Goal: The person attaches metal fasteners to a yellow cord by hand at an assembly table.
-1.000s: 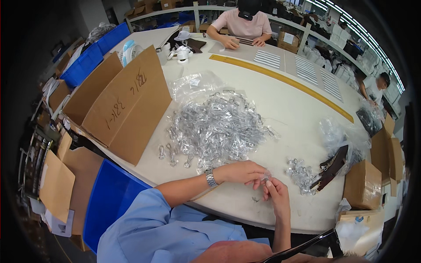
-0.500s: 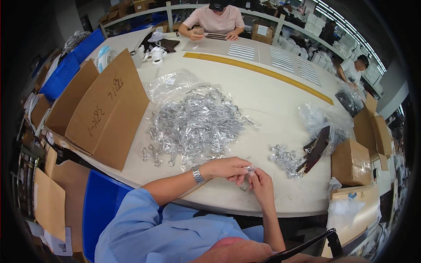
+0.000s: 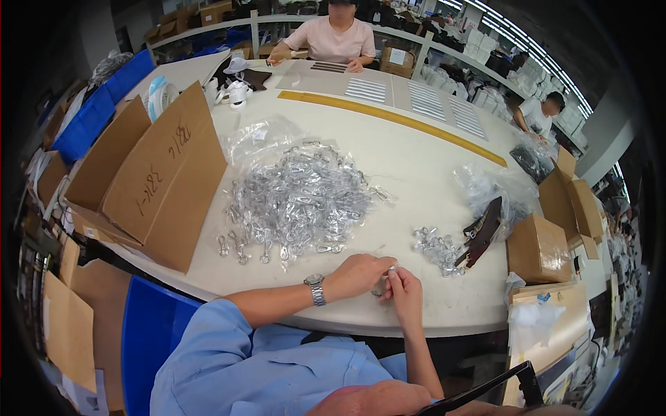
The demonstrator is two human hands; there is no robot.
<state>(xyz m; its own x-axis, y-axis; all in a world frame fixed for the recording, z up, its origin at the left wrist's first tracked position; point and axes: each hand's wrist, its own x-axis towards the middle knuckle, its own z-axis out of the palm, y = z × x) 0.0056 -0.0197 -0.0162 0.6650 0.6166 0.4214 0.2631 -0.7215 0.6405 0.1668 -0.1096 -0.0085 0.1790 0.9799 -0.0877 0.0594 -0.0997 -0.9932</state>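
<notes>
Close to the table's near edge, my left hand (image 3: 355,276) and my right hand (image 3: 406,286) meet, fingers closed in a pinch. Between the fingertips is a small silvery metal snap hook (image 3: 393,268), mostly covered by my fingers. Beyond my left hand spreads a large heap of snap hooks in clear plastic sleeves (image 3: 298,197). A few sleeved hooks (image 3: 265,253) lie apart at its near left side. To the right of my hands sits a smaller pile of metal snap hooks (image 3: 437,249), beside a dark brown strip (image 3: 483,232).
An open cardboard box (image 3: 163,184) stands at the left, with a blue bin (image 3: 152,336) below it. Clear plastic bags (image 3: 489,191) and a closed carton (image 3: 539,249) are at the right. A yellow ruler (image 3: 388,125) crosses the far table, where a co-worker (image 3: 336,41) sits.
The whole view has shifted slightly. My left hand has rolled so more of its back shows, and less of the held piece is visible. The far co-worker's hand has moved left.
</notes>
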